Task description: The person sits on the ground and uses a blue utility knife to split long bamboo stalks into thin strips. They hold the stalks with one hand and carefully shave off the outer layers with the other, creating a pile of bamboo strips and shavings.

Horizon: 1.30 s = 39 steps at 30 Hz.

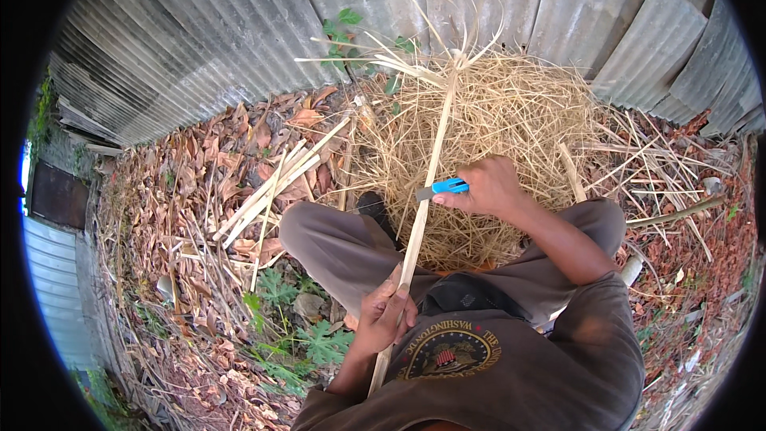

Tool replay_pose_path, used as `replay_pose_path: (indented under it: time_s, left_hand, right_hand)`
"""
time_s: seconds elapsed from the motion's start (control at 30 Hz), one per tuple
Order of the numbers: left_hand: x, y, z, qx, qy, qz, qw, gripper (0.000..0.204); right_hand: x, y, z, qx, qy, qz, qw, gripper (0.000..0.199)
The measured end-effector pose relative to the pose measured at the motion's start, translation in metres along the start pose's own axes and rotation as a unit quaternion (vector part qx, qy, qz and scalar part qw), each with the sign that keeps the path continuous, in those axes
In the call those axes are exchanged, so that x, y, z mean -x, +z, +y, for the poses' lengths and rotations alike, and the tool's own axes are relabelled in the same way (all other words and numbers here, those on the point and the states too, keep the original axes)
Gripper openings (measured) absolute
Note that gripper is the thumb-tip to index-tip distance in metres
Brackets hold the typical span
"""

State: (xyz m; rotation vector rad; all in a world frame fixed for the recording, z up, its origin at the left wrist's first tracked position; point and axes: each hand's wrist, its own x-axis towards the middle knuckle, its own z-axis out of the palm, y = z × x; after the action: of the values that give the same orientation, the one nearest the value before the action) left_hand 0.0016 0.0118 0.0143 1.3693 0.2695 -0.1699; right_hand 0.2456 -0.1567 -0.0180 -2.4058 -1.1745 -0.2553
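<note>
I see right hand (491, 187) gripping blue-handled utility knife (441, 188), blade on long pale bamboo strip (423, 207); left hand (384, 313) clamps strip. Slip risks cutting knee.

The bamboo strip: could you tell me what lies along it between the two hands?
In the head view, the bamboo strip runs bare between the left hand and right hand, crossing grey trousers; the blue knife meets it by the right hand.

We are finding little free room ahead: a heap of dry shavings (511, 128) is filling the ground beyond our knees, backed closely by a corrugated metal fence (239, 24). Cut bamboo strips (271, 187) are lying across the leaf litter (175, 215) to our left. Loose sticks (662, 168) are cluttering the right side.
</note>
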Motion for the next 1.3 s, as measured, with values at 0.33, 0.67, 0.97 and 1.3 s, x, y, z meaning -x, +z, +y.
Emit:
replay_pose_path:
  time_s: [0.33, 0.67, 0.97, 1.3]
  left_hand:
    - [-0.003, 0.0, -0.004, -0.02, -0.008, -0.006, 1.0, 0.047]
    - [0.016, 0.008, -0.014, 0.007, -0.045, -0.054, 0.997, 0.045]
    - [0.012, 0.001, -0.012, 0.025, -0.022, -0.013, 0.999, 0.046]
    - [0.011, 0.006, 0.001, -0.027, 0.009, 0.007, 1.0, 0.045]
  right_hand:
    - [-0.011, 0.029, 0.048, 0.075, -0.046, 0.066, 0.994, 0.078]
    - [-0.031, 0.015, 0.145, 0.093, 0.249, -0.007, 0.964, 0.08]
    - [-0.015, 0.003, 0.061, 0.005, 0.181, -0.082, 0.98, 0.077]
    - [-0.002, 0.003, 0.012, 0.03, -0.032, 0.009, 0.999, 0.073]
